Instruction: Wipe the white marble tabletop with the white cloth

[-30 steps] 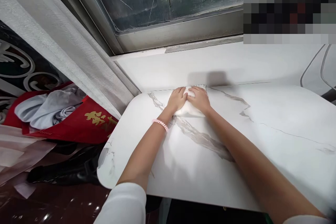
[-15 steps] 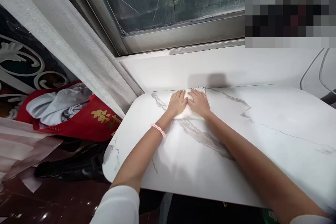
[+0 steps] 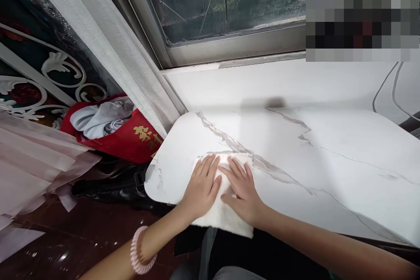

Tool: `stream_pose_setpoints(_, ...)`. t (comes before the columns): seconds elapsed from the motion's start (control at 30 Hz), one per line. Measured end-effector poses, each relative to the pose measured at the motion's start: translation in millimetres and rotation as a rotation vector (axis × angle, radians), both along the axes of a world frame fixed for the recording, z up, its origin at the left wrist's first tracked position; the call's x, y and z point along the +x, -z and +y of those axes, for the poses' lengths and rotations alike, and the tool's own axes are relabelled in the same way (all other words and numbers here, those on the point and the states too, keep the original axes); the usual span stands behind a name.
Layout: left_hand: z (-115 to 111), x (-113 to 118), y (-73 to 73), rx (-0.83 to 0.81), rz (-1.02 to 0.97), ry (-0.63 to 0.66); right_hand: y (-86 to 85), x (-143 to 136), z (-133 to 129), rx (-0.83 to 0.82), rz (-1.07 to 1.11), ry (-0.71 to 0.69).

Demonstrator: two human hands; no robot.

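A white, fluffy cloth (image 3: 226, 216) lies flat across the near edge of the white marbled table (image 3: 341, 157), its lower end hanging over the edge. My left hand (image 3: 201, 190) presses on the cloth's left half with the fingers stretched out. On that wrist is a pink coiled band (image 3: 141, 251). My right hand (image 3: 243, 190) lies on the right half, palm down with fingers spread. Both hands point away from me, a small gap of cloth between them.
Behind the table is a white wall below a metal-framed window (image 3: 236, 43). A pale curtain (image 3: 118, 39) hangs at the left. Beyond it sit a red bag (image 3: 121, 140) stuffed with grey fabric and a black leather item (image 3: 111, 192). Cables (image 3: 383, 87) run down at the right.
Both hands have moved from the table's back edge to its near edge, drawing the cloth along with them. The cloth shows more of itself now, and the view has shifted slightly left.
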State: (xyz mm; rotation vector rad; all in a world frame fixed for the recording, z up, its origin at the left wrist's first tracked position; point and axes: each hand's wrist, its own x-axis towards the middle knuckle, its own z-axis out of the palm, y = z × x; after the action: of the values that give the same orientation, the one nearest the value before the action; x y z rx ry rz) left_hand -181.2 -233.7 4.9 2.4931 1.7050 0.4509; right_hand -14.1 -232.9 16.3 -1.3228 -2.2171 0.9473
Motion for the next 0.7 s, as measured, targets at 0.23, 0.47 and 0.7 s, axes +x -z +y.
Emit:
stream_pose_setpoints(0.23,-4,-20,-2.3,-0.062,0.015,-0.046,-9.4,-13,6,-0.094,0.002,-0.089)
stream_pose_setpoints(0.47,100,-41,-1.0,-0.041,0.044,-0.073,7.8,-45,100,0.221,-0.144,0.024)
stream_pose_setpoints(0.7,202,-53,-1.1,-0.019,0.010,-0.105,18.9,-75,187,0.394,-0.236,0.153)
